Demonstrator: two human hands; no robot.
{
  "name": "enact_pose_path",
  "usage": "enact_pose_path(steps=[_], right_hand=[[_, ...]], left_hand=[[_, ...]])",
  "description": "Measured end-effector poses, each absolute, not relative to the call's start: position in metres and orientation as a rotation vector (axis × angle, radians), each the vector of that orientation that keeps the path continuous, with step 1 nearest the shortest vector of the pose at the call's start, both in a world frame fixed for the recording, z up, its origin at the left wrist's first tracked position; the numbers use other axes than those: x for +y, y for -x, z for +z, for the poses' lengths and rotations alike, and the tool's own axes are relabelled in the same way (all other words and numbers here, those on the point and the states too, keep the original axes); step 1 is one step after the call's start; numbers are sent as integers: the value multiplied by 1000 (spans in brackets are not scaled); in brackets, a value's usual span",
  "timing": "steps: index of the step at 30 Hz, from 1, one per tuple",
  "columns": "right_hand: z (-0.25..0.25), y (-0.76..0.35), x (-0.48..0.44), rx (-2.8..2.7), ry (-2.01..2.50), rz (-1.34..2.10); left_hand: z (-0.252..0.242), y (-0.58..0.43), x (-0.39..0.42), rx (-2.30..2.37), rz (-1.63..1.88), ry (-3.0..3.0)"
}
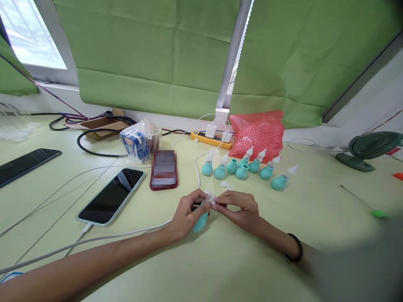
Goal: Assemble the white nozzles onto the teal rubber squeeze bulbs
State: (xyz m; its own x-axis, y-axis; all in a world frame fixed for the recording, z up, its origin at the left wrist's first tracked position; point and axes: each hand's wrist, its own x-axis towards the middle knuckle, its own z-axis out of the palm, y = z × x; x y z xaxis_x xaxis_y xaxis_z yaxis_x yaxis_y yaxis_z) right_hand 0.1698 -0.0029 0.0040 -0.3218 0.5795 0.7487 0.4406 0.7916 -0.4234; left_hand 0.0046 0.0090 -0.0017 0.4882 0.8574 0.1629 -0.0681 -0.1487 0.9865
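Near the middle of the table, my left hand [185, 214] is closed around a teal rubber bulb [200, 223] of a nasal aspirator, its round end hanging below the fingers. A translucent white nozzle piece [209, 198] is at the top of the bulb. My right hand [241, 208] pinches this nozzle between thumb and fingertips, close against the left thumb. How far the nozzle is seated in the bulb is hidden by the fingers. Beyond the hands stand several teal aspirators [220, 171], most with clear tips. Two bulbs, one an open-necked bulb [242, 172], have no tip.
Small clear pieces [224, 184] lie just beyond my hands. Behind are a pink bubble-wrap bag [258, 134] and a yellow power strip [201, 137]. Leftward are a white-cased phone [111, 196], a red phone [164, 170] and a white cable [126, 234]. A green fan [371, 147] stands right.
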Motion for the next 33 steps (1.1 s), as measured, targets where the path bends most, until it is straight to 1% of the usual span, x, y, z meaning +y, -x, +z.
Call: enact_pose_path(steps=[5,9,16,23,28,33], right_hand=[[12,-171,-1,-1969,763,304],[12,-173,0,-1989,724,295],[10,-172,-3,-1985,749,63],[2,-176,0,-2129,687,-167],[8,-182,3,-2249,625,-197],[10,-181,-1,-2313,616,-411]], left_hand=[[0,-4,8,661,878,-1423],[1,-4,8,651,854,-1341],[2,-7,8,682,857,-1219],[-4,-6,10,753,890,-1297],[-4,-6,11,780,872,-1361],[-4,-6,9,796,894,-1408]])
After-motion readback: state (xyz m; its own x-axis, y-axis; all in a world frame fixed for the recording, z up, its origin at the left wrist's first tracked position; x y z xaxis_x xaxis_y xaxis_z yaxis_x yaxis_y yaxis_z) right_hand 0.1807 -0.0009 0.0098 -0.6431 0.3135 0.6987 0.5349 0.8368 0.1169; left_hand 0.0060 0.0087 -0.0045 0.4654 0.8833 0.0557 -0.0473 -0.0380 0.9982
